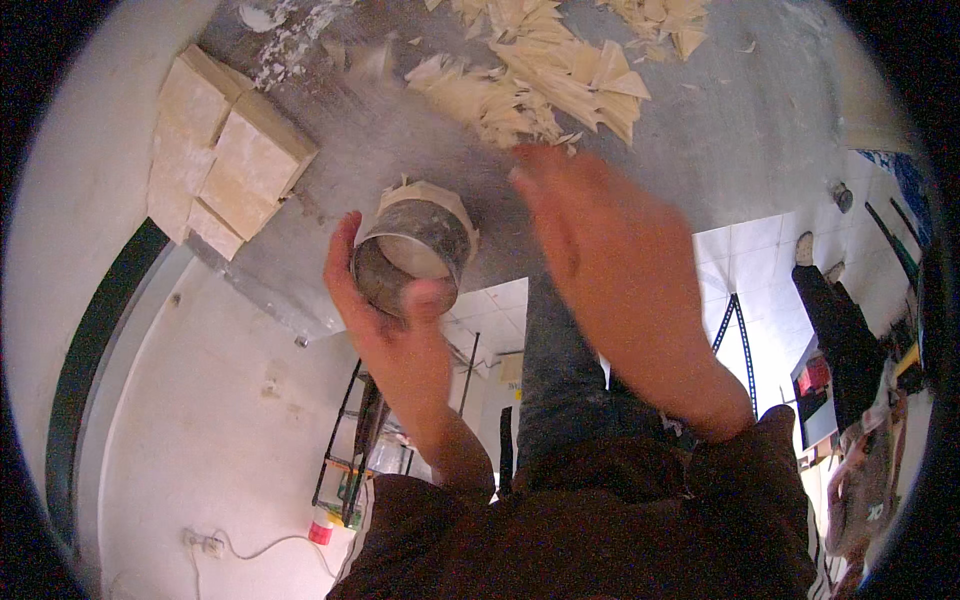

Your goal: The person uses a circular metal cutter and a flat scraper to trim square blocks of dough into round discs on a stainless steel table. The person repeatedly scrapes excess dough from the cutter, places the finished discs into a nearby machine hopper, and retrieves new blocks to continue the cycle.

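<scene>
My left hand (395, 335) is wrapped round a round metal ring cutter (432, 228), tilted near the table's front edge, with the thumb at its near rim. Pale dough (450, 200) edges the cutter's far side, and a pale surface shows inside the ring. To the right, my right hand (610, 235) is smeared by motion. Its fingertips are close to a heap of thin, torn dough scraps (490, 105), and I cannot make out whether they hold anything.
Stacked blocks of pale dough sheets (250, 150) lie at the table's left side. More dough trimmings (665, 25) and white flour (300, 35) are scattered at the far side of the grey worktable (740, 130). A person (850, 340) stands beyond on the right; a shelf rack (345, 445) is at lower left.
</scene>
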Demonstrator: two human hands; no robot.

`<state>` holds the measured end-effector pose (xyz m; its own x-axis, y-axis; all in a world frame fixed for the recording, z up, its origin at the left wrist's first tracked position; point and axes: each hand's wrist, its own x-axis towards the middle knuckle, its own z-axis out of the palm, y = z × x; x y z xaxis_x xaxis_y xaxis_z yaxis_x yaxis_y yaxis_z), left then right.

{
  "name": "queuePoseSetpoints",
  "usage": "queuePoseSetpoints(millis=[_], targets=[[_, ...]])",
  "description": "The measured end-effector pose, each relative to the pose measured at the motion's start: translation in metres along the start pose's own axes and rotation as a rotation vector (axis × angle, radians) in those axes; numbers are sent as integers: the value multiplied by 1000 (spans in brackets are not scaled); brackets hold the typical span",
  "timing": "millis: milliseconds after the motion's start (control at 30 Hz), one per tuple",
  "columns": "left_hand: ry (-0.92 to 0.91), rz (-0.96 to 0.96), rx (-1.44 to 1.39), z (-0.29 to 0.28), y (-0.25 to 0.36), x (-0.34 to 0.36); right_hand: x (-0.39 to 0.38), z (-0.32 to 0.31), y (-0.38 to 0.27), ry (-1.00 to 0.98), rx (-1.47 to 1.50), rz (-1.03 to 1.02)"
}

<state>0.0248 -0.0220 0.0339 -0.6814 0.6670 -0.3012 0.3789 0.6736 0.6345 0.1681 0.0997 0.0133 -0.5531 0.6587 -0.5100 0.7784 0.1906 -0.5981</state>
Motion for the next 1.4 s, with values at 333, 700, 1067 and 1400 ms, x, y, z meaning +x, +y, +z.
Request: queuePoseSetpoints(millis=[333,700,1067,1400], targets=[[-101,-314,-299,-16,-24,-9,17,0,32,442,26,-91],[-20,-466,-673,7,-21,-22,-45,33,20,186,325,-229],[-72,-487,-883,12,-45,-20,-56,62,9,-157,708,-103],[-239,-358,-677,5,-43,-23,-35,54,11,94,356,-542]])
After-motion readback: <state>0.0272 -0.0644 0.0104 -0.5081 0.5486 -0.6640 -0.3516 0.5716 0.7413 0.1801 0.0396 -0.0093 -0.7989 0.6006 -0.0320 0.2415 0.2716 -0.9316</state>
